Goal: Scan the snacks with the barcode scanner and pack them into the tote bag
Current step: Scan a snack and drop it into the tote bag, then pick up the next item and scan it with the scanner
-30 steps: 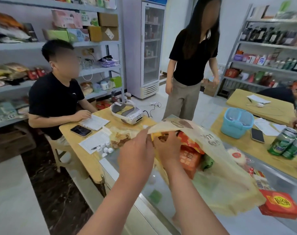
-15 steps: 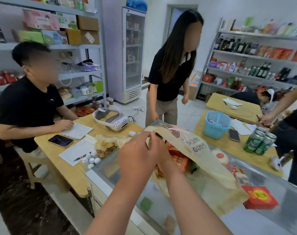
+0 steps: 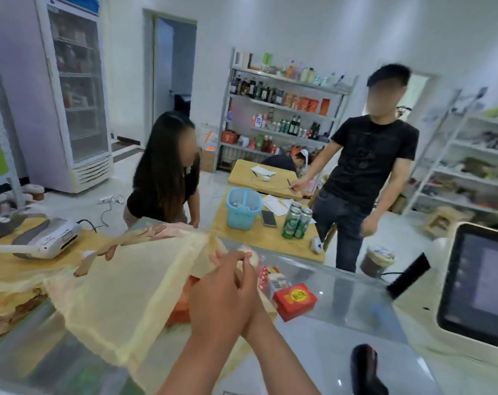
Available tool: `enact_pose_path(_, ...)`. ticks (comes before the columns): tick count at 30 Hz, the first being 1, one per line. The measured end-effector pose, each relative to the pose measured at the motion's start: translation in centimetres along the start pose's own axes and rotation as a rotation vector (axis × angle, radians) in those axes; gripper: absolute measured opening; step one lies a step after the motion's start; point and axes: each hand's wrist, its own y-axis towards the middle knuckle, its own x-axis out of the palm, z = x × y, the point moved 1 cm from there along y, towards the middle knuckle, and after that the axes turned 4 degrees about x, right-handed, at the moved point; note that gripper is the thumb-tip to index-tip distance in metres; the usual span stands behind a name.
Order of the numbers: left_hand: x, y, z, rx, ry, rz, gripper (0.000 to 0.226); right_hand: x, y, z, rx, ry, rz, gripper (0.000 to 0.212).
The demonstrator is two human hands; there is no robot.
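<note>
The left hand lifts the top edge of the yellow bag. Its grip looks pinched on the cloth, so the mouth is open for snacks. The right hand is mostly hidden behind it, so I cannot tell its grip. An orange pack sits inside. A red box waits on the desk just beside the bag. The scanner lies near, with no hand on it.

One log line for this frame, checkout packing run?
phase: packing | left hand: pinches tote bag rim | right hand: behind left, grip unclear | red box: on glass counter, outside bag
</note>
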Motion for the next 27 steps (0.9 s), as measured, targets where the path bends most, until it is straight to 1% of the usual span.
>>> enact_pose_path(2, 2.0, -0.1, 1.2, -0.050, -0.081, -0.062, 0.019, -1.7, 0.6, 1.1, 0.054, -0.017, 0.121, 0.035)
enact_pose_path(4, 4.0, -0.1, 2.2, -0.071, -0.121, -0.078, 0.016, -3.8, 0.7, 2.2, 0.066, 0.022, 0.147, 0.028)
enact_pose_path(6, 6.1, 0.0, 2.7, -0.099, -0.164, -0.105, 0.015, -5.5, 0.6, 4.0, 0.081, 0.021, 0.207, 0.017)
enact_pose_path(8, 8.3, 0.2, 2.9, -0.132, -0.171, -0.140, 0.015, -7.0, 0.7, 6.1, 0.076, 0.020, 0.241, 0.026)
enact_pose_path(10, 10.2, 0.4, 3.0, -0.162, -0.141, -0.140, 0.017, -8.4, 0.8, 7.5, 0.094, 0.055, 0.267, 0.028)
enact_pose_path(15, 12.8, 0.9, 2.8, -0.234, -0.026, -0.113, 0.017, -10.8, 2.8, 10.6, 0.121, 0.059, 0.275, 0.033)
enact_pose_path(20, 14.1, 1.7, 2.1, -0.319, 0.065, -0.118, 0.016, -11.4, 5.7, 13.3, 0.114, 0.120, 0.197, 0.030)
enact_pose_path(23, 15.0, 2.4, 1.0, -0.385, 0.008, -0.163, 0.018, -11.0, 7.4, 14.6, 0.118, 0.163, 0.187, 0.029)
enact_pose_path(27, 16.0, 4.2, -1.1, -0.508, -0.113, -0.235, 0.023, -10.6, 10.3, 15.3, 0.202, 0.205, 0.196, 0.030)
